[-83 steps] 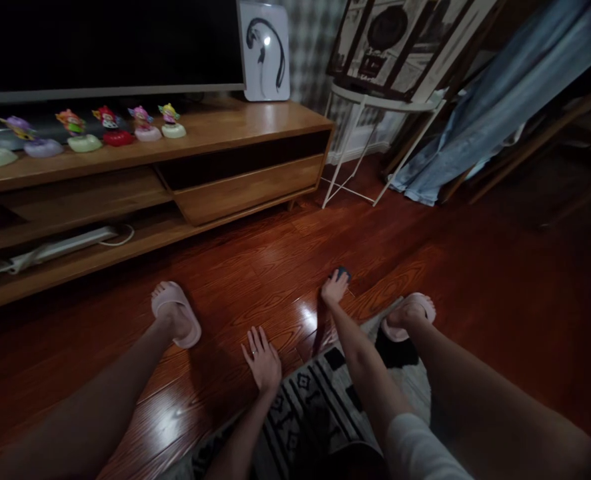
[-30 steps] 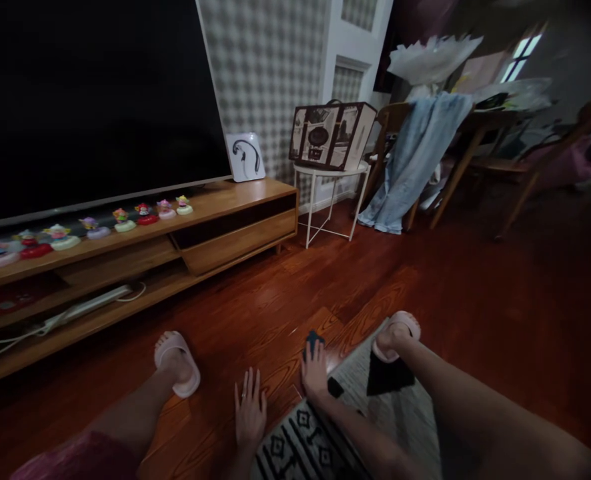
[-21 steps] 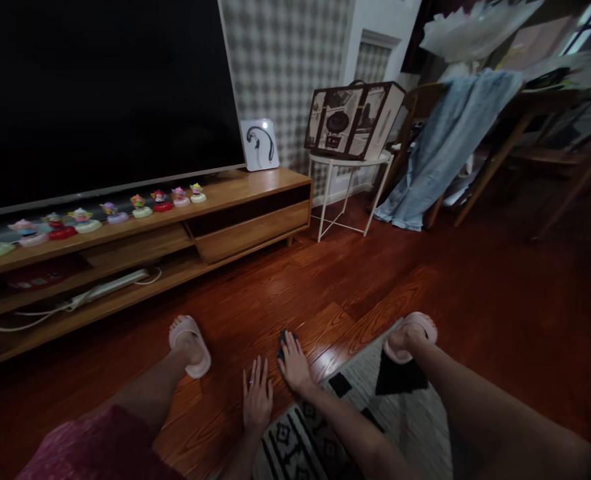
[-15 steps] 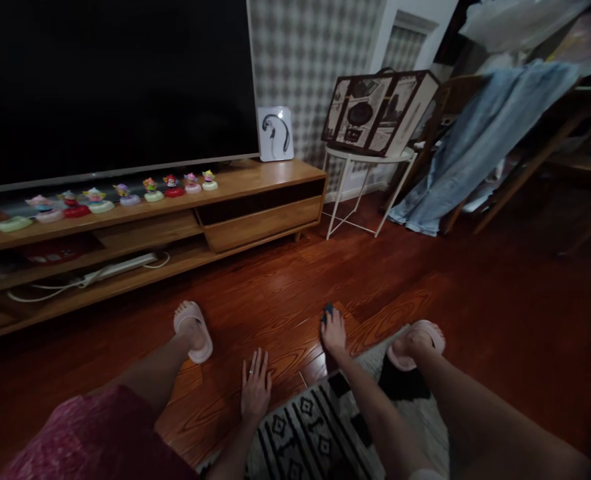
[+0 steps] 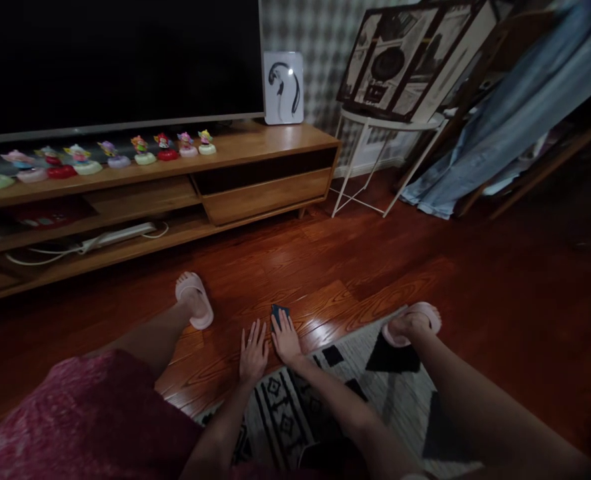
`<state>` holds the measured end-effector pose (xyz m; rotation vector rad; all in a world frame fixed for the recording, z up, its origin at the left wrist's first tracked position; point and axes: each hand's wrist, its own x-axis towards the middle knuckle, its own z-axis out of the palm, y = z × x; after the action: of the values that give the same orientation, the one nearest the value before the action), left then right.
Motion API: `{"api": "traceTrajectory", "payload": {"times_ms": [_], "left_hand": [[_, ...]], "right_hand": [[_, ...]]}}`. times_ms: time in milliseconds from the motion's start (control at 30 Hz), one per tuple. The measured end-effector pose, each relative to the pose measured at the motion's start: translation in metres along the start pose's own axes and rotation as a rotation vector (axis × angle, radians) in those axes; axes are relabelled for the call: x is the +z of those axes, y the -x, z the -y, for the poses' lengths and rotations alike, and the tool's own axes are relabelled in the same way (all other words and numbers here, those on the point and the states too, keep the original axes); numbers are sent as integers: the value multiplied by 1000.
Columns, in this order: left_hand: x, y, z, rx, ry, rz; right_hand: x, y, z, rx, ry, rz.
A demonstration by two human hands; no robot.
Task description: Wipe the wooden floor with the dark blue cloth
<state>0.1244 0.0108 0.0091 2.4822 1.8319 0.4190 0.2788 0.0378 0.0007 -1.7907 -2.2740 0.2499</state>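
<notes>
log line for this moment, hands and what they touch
left hand: flat on wood floor | right hand: flat on dark cloth | rug: edge at wrists

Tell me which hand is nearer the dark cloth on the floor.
Right. The right hand presses on the cloth; the left hand lies flat on the floor beside it, not touching.

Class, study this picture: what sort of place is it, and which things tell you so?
Probably a home living room: a large television stands on a low wooden TV console lined with small toy figurines, and a patterned rug lies on the polished wood floor.
</notes>
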Motion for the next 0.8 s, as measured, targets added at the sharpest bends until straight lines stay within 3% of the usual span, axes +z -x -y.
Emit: {"api": "traceTrajectory", "payload": {"times_ms": [100,267,333,400,467,567,700,800], "left_hand": [[0,1,0,-6,-15,-17],[2,1,0,-3,-4,-46],[2,1,-1,-7,1,-46],[2,1,-1,-10,10,-37],[1,1,-2,-17,21,-25],[-1,1,-2,-22,23,-8],[-2,2,-2,-16,14,-1],[0,2,-2,-8,8,-15]], "right_hand": [[-31,-18,-50,18,17,18],[-90,-7,-179,433,88,-131],[-102,10,-211,605,115,-201],[-104,23,-224,735,133,-258],[-97,23,-218,816,142,-293],[-78,0,-183,796,137,-285],[-41,-39,-100,539,100,-196],[-15,-52,-44,276,63,-135]]}}
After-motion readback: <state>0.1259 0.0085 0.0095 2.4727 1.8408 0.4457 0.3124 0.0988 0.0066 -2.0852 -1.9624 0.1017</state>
